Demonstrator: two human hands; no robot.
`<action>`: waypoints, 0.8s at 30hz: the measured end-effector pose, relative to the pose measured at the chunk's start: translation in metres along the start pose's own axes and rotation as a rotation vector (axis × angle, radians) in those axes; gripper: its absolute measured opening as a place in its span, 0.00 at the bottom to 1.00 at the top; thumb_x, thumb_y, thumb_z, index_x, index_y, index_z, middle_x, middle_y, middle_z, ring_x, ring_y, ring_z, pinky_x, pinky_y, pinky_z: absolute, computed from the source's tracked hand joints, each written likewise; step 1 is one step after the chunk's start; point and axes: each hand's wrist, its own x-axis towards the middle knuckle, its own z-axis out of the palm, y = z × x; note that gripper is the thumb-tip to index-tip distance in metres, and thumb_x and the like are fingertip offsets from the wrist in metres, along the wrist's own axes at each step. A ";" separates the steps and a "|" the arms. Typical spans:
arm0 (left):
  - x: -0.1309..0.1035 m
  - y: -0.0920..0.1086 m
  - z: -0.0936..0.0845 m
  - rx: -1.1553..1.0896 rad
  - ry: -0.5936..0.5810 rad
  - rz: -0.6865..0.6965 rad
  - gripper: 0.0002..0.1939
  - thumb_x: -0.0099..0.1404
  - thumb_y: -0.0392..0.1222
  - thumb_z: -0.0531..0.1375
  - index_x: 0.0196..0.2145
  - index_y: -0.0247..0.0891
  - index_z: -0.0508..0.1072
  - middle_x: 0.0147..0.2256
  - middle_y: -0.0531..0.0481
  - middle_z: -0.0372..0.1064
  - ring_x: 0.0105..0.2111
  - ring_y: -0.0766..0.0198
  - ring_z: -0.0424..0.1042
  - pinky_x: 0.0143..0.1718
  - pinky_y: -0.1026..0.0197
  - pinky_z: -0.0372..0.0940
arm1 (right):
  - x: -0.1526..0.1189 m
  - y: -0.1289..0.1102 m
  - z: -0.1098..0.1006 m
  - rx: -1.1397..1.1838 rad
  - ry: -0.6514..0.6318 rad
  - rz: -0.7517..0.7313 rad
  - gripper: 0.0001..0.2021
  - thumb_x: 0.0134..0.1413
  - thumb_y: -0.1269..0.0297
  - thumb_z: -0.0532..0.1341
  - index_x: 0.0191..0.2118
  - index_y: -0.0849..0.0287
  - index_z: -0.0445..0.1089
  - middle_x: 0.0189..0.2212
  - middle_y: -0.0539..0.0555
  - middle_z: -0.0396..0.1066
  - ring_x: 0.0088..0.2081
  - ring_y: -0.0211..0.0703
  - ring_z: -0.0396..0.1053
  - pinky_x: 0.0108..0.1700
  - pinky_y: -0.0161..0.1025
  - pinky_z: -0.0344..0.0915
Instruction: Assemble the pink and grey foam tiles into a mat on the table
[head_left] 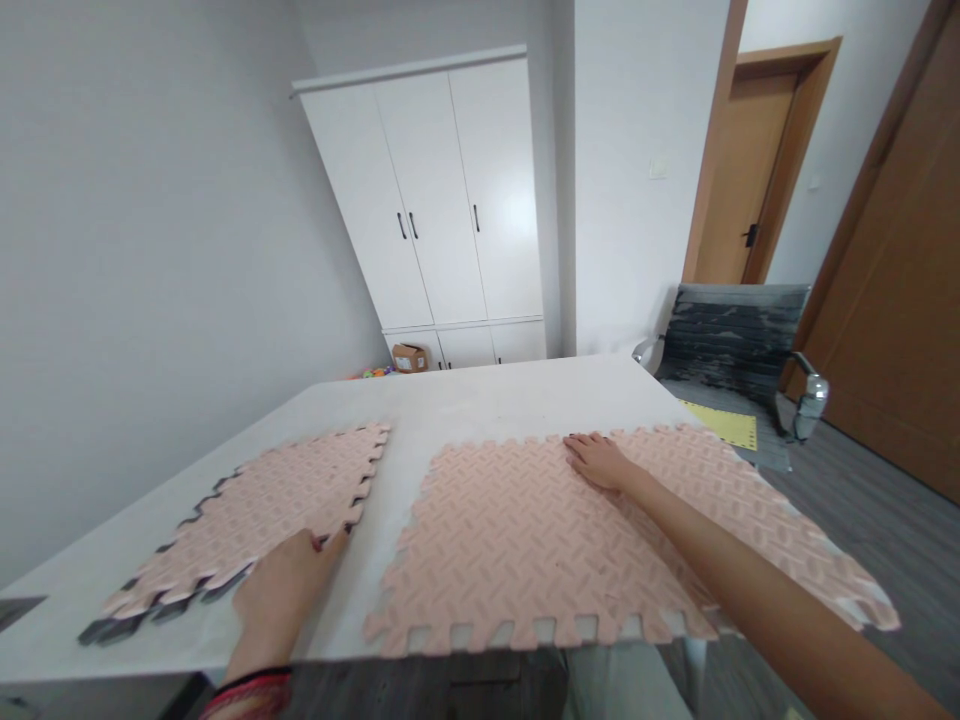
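A pink foam mat [277, 500] with toothed edges lies at the left of the white table, its near right corner held in my left hand [289, 580]. That hand is closed at the edge, with some fingers hidden; dark strips show beneath the mat's teeth. My right hand [596, 460] lies flat, fingers stretched, near the far edge where a middle foam mat [517, 540] and a right foam mat [705, 475] meet. My right forearm covers part of their seam. A strip of bare table separates the left mat from the middle one.
The white table [480, 395] stretches away toward a white wardrobe [450, 200], with a cardboard box [410, 358] before it. To the right stands a dark office chair [735, 340] with a yellow sheet [724, 425] on its seat. A wall runs along the left.
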 end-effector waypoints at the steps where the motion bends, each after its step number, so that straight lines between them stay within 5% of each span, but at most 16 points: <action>1: 0.000 0.000 0.003 0.010 -0.012 -0.011 0.27 0.57 0.63 0.49 0.27 0.35 0.71 0.30 0.34 0.72 0.36 0.39 0.71 0.34 0.48 0.61 | 0.000 -0.001 0.000 0.003 -0.001 0.004 0.27 0.63 0.52 0.43 0.64 0.56 0.56 0.63 0.56 0.55 0.60 0.53 0.53 0.59 0.50 0.49; 6: 0.000 0.011 0.003 0.027 0.002 -0.034 0.23 0.59 0.57 0.48 0.30 0.35 0.73 0.34 0.33 0.73 0.39 0.39 0.71 0.35 0.49 0.60 | -0.008 -0.005 0.000 0.042 0.013 0.033 0.28 0.64 0.51 0.41 0.64 0.55 0.54 0.64 0.55 0.52 0.62 0.54 0.50 0.61 0.53 0.45; 11: 0.002 0.026 -0.028 -0.045 0.162 -0.110 0.23 0.60 0.58 0.48 0.35 0.38 0.74 0.33 0.40 0.71 0.38 0.43 0.70 0.35 0.50 0.60 | -0.008 -0.005 -0.005 0.169 0.014 0.053 0.29 0.62 0.46 0.43 0.63 0.54 0.56 0.63 0.55 0.54 0.62 0.55 0.50 0.63 0.58 0.38; 15: -0.002 0.048 -0.053 -0.185 0.307 -0.059 0.19 0.60 0.56 0.51 0.39 0.42 0.72 0.33 0.50 0.70 0.38 0.54 0.71 0.37 0.57 0.60 | 0.003 -0.004 -0.016 0.345 0.062 0.142 0.34 0.63 0.43 0.33 0.64 0.55 0.55 0.62 0.58 0.55 0.63 0.55 0.50 0.62 0.64 0.33; 20: -0.015 0.104 -0.061 -0.465 0.349 0.434 0.17 0.63 0.52 0.51 0.39 0.38 0.70 0.38 0.49 0.71 0.42 0.59 0.69 0.44 0.61 0.61 | 0.017 0.000 -0.051 0.749 0.059 0.154 0.43 0.58 0.43 0.19 0.65 0.58 0.50 0.59 0.63 0.60 0.55 0.49 0.64 0.56 0.52 0.59; 24: -0.020 0.174 -0.050 -0.489 0.134 0.846 0.14 0.65 0.48 0.51 0.36 0.38 0.71 0.36 0.51 0.71 0.40 0.63 0.69 0.44 0.63 0.62 | 0.016 0.031 -0.086 1.424 0.173 0.235 0.33 0.61 0.40 0.34 0.58 0.57 0.56 0.51 0.62 0.67 0.49 0.49 0.70 0.50 0.50 0.67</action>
